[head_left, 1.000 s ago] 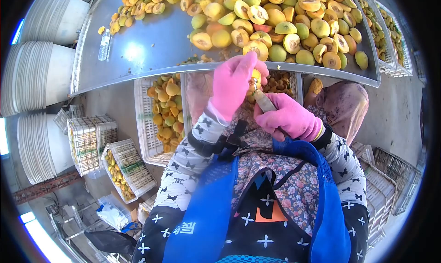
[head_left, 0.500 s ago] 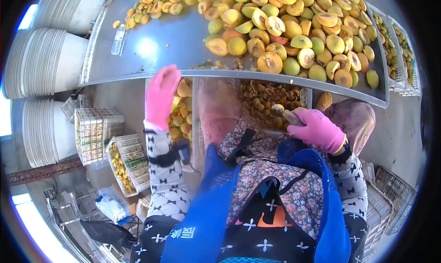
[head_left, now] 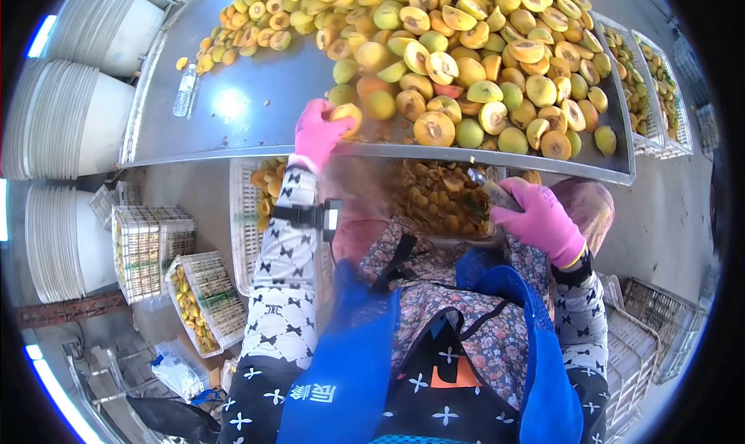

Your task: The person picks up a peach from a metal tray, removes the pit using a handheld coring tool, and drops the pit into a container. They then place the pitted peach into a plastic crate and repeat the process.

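Observation:
In the head view my left hand, in a pink glove, is closed on a yellow peach half at the table's front edge. My right hand, gloved in pink too, grips the handle of a small pitting spoon with a metal tip; the exact shape of its tip is too small to tell. Many halved yellow peaches lie heaped on the metal table, some cut side up. Below the edge, between my knees, a container holds brownish pits and scraps.
A plastic bottle stands at the table's left. Beside my left arm is a white crate with peach pieces. More crates and stacked white tubs stand left; further crates are at the right.
My left hand has moved right and up onto the table edge and now holds a peach half. My right hand stays low with the spoon. The view has shifted slightly.

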`<state>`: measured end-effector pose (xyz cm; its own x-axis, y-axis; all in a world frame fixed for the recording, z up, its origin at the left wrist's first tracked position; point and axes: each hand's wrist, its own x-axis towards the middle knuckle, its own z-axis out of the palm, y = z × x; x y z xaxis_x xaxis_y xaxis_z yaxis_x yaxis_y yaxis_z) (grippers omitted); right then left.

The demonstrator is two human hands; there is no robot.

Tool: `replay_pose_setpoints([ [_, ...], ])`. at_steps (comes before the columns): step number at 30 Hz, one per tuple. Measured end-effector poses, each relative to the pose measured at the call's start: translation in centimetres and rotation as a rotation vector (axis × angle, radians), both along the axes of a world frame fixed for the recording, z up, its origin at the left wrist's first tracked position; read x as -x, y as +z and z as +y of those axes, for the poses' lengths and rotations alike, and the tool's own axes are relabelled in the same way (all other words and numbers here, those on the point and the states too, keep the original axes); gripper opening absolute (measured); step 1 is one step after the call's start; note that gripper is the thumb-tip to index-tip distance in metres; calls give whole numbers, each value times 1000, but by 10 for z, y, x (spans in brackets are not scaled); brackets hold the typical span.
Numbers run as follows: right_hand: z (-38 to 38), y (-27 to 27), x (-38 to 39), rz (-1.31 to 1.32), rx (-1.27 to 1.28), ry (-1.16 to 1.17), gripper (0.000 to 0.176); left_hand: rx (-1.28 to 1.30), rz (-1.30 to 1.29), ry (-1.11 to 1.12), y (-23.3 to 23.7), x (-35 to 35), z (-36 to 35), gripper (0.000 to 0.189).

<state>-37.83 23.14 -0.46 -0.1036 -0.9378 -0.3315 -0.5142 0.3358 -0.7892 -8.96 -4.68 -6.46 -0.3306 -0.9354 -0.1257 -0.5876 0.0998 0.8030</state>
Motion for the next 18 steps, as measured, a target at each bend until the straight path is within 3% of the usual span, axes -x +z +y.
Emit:
replay_pose_setpoints([
  [2, -10, 3, -14, -54, 105, -18, 34, -246, 472, 90, 10, -6, 5, 48],
  [5, -22, -1, -26, -89, 293, -56, 39, -550, 1074, -106, 61, 12, 53, 50],
  [8, -35, 16, -43, -128, 377, -112, 41, -779, 1239, -24, 75, 37, 87, 48],
  [11, -38, 12, -59, 15, 562, -65, 43, -159, 681, -261, 43, 48, 103, 46],
  [13, -39, 2, -67, 144, 669, -47, 45, -312, 864, -279, 46, 61, 115, 52],
  [15, -42, -3, -68, 291, 695, -46, 44, -1061, 1574, -148, 59, 76, 128, 52],
  [16, -44, -9, -65, 343, 702, -41, 38, -977, 1469, -125, 62, 80, 133, 53],
  [18, -41, -3, -61, 374, 669, -16, 37, -297, 1004, -282, 62, 78, 139, 49],
])
